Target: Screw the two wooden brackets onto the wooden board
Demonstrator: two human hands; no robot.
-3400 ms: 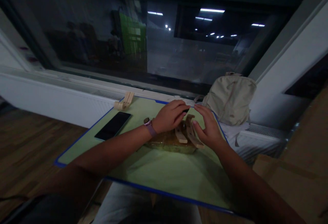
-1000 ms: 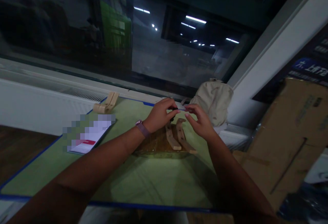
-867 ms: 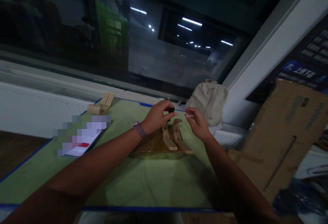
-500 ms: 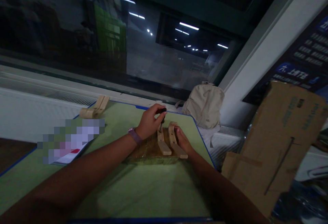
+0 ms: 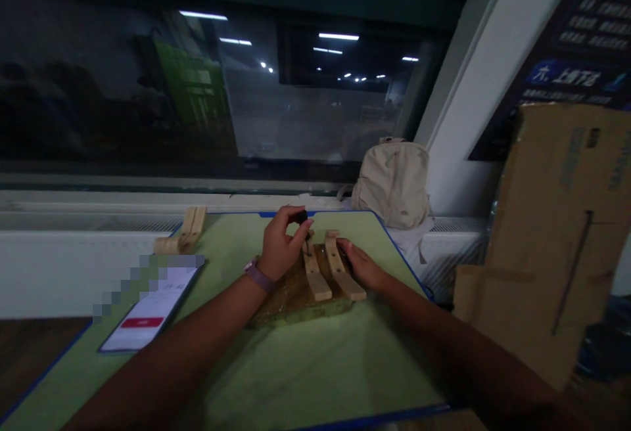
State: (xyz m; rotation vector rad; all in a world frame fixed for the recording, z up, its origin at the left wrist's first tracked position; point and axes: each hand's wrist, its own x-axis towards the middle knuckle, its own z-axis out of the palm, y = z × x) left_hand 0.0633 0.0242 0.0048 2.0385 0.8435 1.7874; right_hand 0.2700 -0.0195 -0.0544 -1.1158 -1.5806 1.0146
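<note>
My left hand (image 5: 286,244) is closed around the black handle of a screwdriver (image 5: 302,216), which looks held upright, its thin shaft going down to the left curved wooden piece (image 5: 315,278). A second curved wooden piece (image 5: 340,267), with dark holes along it, lies just to the right. My right hand (image 5: 362,265) rests against that piece's right edge, its thumb and curled fingers on the far part; some fingertips are hidden. Both pieces lie on a brown-topped block (image 5: 280,299).
The block is on a green table (image 5: 305,365) with blue edging. A phone (image 5: 152,306) lies at left, near more curved wooden pieces (image 5: 192,227) at the back corner. A beige backpack (image 5: 393,184) sits by the window; a large cardboard box (image 5: 552,240) stands to the right.
The camera view has levelled and shifted, so the whole scene sits differently. My left hand still holds the screwdriver at the left piece, and my right hand stays beside the right piece.
</note>
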